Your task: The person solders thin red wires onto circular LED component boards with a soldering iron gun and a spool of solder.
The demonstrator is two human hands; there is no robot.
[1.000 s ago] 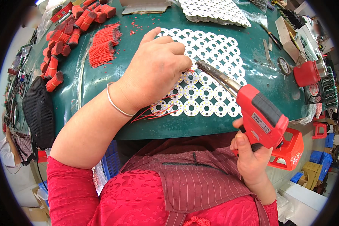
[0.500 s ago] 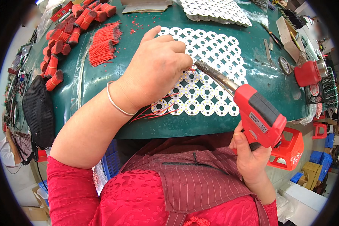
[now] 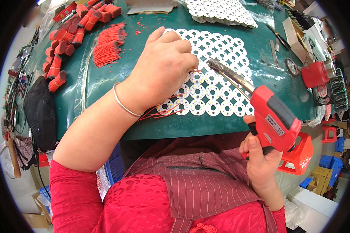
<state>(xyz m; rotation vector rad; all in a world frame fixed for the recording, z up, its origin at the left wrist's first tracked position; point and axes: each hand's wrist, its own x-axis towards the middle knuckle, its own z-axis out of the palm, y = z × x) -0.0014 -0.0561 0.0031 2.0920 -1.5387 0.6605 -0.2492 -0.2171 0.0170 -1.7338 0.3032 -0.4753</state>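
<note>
My right hand (image 3: 262,157) grips a red and black soldering gun (image 3: 274,118), its finger at the trigger. The gun's dark tip points up and left, a short gap from my left fingertips. My left hand (image 3: 165,64) is closed in a pinch over a sheet of round white LED boards (image 3: 197,91). Short ends of red wire (image 3: 196,71) show at its fingertips; the rest is hidden by the hand. More red wires (image 3: 159,115) run from under my left wrist onto the nearest boards at the left.
A loose pile of cut red wires (image 3: 109,44) lies left of the boards, with tied wire bundles (image 3: 57,79) beyond. Stacked board sheets (image 3: 221,13) are at the back. Right are a red container (image 3: 314,75) and a round tin (image 3: 291,66). A black mesh cover (image 3: 40,114) hangs at the left edge.
The soldering gun has drawn back to the right, its tip away from my left fingertips. My right finger has loosened on the trigger. My left hand has hardly moved.
</note>
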